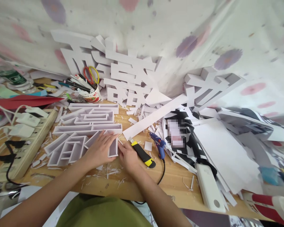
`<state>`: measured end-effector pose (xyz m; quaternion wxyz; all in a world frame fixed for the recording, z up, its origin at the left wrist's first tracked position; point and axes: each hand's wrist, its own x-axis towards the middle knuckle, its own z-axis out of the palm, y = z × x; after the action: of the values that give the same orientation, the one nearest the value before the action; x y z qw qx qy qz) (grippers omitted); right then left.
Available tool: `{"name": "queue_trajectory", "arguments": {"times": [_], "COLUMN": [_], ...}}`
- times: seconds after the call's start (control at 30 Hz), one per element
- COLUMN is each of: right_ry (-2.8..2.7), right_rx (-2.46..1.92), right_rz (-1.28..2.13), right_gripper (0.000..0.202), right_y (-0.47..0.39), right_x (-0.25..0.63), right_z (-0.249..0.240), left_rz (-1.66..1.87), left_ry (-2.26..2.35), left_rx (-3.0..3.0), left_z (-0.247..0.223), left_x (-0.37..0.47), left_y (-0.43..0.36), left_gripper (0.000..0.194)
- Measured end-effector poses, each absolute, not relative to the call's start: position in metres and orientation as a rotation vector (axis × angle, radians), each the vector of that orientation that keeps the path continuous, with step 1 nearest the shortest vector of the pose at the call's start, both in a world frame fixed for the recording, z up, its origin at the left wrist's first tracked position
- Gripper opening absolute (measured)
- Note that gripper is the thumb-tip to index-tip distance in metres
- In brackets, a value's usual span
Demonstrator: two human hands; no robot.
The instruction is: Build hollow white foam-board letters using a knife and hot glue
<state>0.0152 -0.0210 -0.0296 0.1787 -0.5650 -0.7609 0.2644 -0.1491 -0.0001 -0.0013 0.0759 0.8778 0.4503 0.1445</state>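
Observation:
A white hollow-walled foam character [85,128] lies on the wooden table. My left hand [101,149] rests over its lower right part, fingers slightly apart on the walls. My right hand [128,155] is at the outer edge of that part, its fingers drawn together; whatever they may hold is too small to make out. Just right of my right hand is a black and yellow utility knife [143,154]. Beyond the knife lie a small white square [148,146] and a blue glue gun [159,145] with a black cord.
A power strip [35,142] with chargers stands at left. Behind are a cup [92,95] of tools and scissors, and finished white characters [130,69] against the curtain. White sheets [227,151], a power bank [209,186] and a red-white cup [272,206] are at right.

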Motion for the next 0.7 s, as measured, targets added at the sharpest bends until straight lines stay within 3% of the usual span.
{"name": "queue_trajectory", "arguments": {"times": [0.3,0.7], "right_ry": [-1.755,-1.641], "right_rx": [-1.507,-1.52], "right_rz": [0.877,1.033], "right_gripper": [0.036,0.023], "right_y": [0.005,0.008], "right_x": [0.018,0.012], "right_z": [-0.021,-0.01], "left_rz": [0.416,0.564], "left_ry": [1.435,1.422], "left_rx": [2.463,2.395], "left_z": [0.006,-0.002], "left_x": [-0.143,-0.136], "left_y": [-0.001,0.002], "left_gripper": [0.114,0.114]}}
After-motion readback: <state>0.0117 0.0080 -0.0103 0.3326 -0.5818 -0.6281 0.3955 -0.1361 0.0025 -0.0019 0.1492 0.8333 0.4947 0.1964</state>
